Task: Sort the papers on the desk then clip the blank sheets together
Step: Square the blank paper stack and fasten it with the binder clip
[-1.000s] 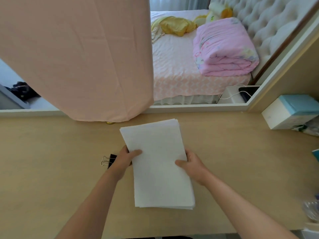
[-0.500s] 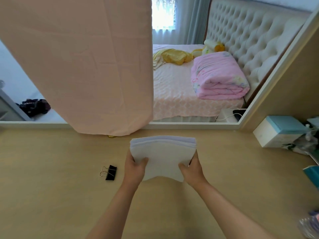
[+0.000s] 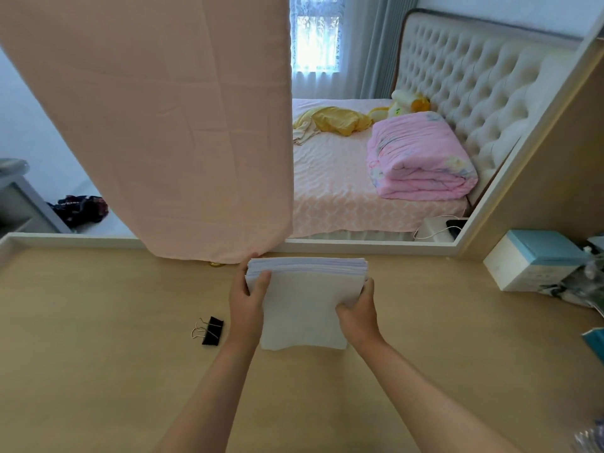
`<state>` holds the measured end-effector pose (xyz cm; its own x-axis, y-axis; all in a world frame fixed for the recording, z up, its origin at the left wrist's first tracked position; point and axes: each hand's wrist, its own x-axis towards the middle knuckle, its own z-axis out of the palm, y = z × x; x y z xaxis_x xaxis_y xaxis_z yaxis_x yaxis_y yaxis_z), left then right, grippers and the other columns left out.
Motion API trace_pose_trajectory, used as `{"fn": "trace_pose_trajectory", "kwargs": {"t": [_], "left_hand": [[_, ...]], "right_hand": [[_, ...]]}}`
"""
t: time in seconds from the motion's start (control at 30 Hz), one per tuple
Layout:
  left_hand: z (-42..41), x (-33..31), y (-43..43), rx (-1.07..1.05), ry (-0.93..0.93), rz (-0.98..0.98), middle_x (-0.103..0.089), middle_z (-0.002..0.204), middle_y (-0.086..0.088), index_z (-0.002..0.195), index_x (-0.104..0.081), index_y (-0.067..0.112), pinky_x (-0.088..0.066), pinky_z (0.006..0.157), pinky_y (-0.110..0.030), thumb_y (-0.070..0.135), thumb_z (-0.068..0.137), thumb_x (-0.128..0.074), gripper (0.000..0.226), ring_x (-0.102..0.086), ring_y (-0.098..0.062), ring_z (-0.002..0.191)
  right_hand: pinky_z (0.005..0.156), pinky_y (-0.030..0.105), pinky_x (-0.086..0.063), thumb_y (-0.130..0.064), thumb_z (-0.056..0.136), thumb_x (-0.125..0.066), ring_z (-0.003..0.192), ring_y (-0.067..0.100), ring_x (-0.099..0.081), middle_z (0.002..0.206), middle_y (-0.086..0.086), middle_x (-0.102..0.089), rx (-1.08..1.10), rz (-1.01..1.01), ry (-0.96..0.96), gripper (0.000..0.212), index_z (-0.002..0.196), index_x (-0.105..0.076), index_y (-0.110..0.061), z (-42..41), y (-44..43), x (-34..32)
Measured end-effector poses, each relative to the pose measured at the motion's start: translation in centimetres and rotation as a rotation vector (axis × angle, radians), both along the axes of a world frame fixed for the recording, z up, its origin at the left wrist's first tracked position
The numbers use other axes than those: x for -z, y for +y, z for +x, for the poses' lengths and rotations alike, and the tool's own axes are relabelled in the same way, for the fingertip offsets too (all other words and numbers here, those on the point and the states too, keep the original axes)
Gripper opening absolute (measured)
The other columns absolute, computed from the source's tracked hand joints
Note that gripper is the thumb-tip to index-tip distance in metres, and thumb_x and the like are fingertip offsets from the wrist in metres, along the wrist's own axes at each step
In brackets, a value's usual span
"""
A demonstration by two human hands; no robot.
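1. Left of the paper stack (image 3: 307, 302), a black binder clip (image 3: 212, 331) lies on the bench (image 3: 98, 371), near it but apart.
2. At the stack's left edge, the left hand (image 3: 246, 305) pinches it, with the thumb in front and the fingers curled behind.
3. The stack stands tilted between both hands, its lower edge bowing. It looks light and floppy, and the sheets would likely slide and fan.
4. At the stack's right edge, the right hand (image 3: 358, 313) grips likewise. Squeezing both side edges firmly seems the best hold.
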<state>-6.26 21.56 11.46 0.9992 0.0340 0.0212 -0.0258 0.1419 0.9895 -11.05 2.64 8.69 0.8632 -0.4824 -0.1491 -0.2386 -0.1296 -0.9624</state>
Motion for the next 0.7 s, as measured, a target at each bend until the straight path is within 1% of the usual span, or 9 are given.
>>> {"fn": "trace_pose_trajectory", "kwargs": {"t": [0.07, 0.17, 0.23, 0.33, 0.37, 0.43, 0.5, 0.57, 0.7], "left_hand": [[0.3, -0.5, -0.9, -0.109, 0.097, -0.034, -0.068, 0.115, 0.009, 0.114, -0.066, 0.034, -0.05, 0.095, -0.037, 0.054, 0.082, -0.064, 0.038, -0.062, -0.014, 0.113], [1.1, -1.6, -1.8, -0.247, 0.215, -0.019, -0.069, 0.101, 0.01, 0.093, -0.069, 0.036, -0.049, 0.093, -0.039, 0.049, 0.087, -0.062, 0.016, -0.063, -0.017, 0.105], [1.3, -1.8, -1.9, -0.23, 0.151, -0.039, -0.072, 0.102, 0.01, 0.098, -0.07, 0.03, -0.047, 0.095, -0.035, 0.03, 0.094, -0.057, 0.013, -0.063, -0.011, 0.105], [1.4, -2.1, -2.1, -0.213, 0.072, -0.031, -0.07, 0.112, 0.012, 0.111, -0.068, 0.024, -0.043, 0.094, -0.02, 0.024, 0.096, -0.057, 0.019, -0.06, 0.003, 0.108], [1.3, -2.1, -2.2, -0.223, 0.064, -0.018, -0.069, 0.112, 0.016, 0.114, -0.067, 0.026, -0.041, 0.091, -0.016, 0.028, 0.095, -0.06, 0.02, -0.058, 0.01, 0.106], [1.4, -2.0, -2.3, -0.256, 0.088, -0.02, -0.067, 0.108, 0.021, 0.117, -0.065, 0.028, -0.041, 0.084, -0.013, 0.028, 0.094, -0.063, 0.023, -0.056, 0.018, 0.096], [1.6, -1.9, -2.3, -0.265, 0.125, -0.069, -0.068, 0.109, 0.019, 0.116, -0.066, 0.03, -0.042, 0.086, -0.015, 0.026, 0.093, -0.063, 0.023, -0.058, 0.014, 0.098], [1.4, -1.8, -2.4, -0.251, 0.128, -0.068, -0.069, 0.11, 0.018, 0.111, -0.07, 0.029, -0.042, 0.088, -0.017, 0.031, 0.094, -0.061, 0.019, -0.059, 0.007, 0.105], [1.3, -1.8, -2.6, -0.266, 0.121, -0.061, -0.07, 0.11, 0.015, 0.112, -0.071, 0.024, -0.043, 0.087, -0.017, 0.028, 0.094, -0.06, 0.022, -0.061, 0.002, 0.107]], "right_hand": [[0.06, 0.022, -0.045, 0.01, 0.078, -0.049, 0.08, 0.013, -0.059, 0.096, -0.001, -0.059, 0.008, -0.002, -0.003, 0.044, 0.109, -0.04, -0.019, 0.0, 0.2, 0.1], [0.067, 0.033, -0.049, 0.009, 0.076, -0.048, 0.08, 0.023, -0.061, 0.093, 0.005, -0.063, 0.062, 0.017, -0.066, 0.04, 0.101, -0.05, -0.022, 0.3, -0.1, 0.2], [0.069, 0.035, -0.051, 0.011, 0.076, -0.048, 0.079, 0.019, -0.062, 0.093, 0.005, -0.063, 0.07, 0.018, -0.085, 0.045, 0.099, -0.05, -0.028, 0.2, 0.0, 0.2], [0.065, 0.014, -0.049, 0.015, 0.076, -0.047, 0.072, -0.003, -0.06, 0.095, -0.007, -0.063, 0.053, 0.003, -0.109, 0.061, 0.113, -0.045, -0.033, -0.1, 0.3, -0.1], [0.064, 0.01, -0.047, 0.016, 0.075, -0.047, 0.074, -0.005, -0.06, 0.096, -0.009, -0.063, 0.052, 0.005, -0.119, 0.063, 0.118, -0.046, -0.03, 0.0, 0.2, -0.2], [0.063, 0.011, -0.048, 0.016, 0.075, -0.046, 0.081, 0.006, -0.063, 0.094, -0.007, -0.065, 0.049, 0.019, -0.13, 0.058, 0.115, -0.055, -0.024, 0.1, -0.1, -0.3], [0.061, 0.014, -0.049, 0.015, 0.075, -0.046, 0.079, 0.013, -0.062, 0.091, -0.004, -0.066, 0.051, 0.037, -0.138, 0.054, 0.109, -0.058, -0.025, 0.2, -0.3, -0.4], [0.064, 0.014, -0.049, 0.013, 0.072, -0.047, 0.079, 0.006, -0.062, 0.093, -0.01, -0.065, 0.054, 0.02, -0.146, 0.061, 0.116, -0.053, -0.029, 0.2, -0.1, -0.7], [0.068, 0.021, -0.05, -0.005, 0.061, -0.046, 0.082, 0.008, -0.064, 0.094, -0.009, -0.067, 0.059, 0.042, -0.147, 0.063, 0.121, -0.056, -0.023, 0.2, 0.0, -0.5]]}}
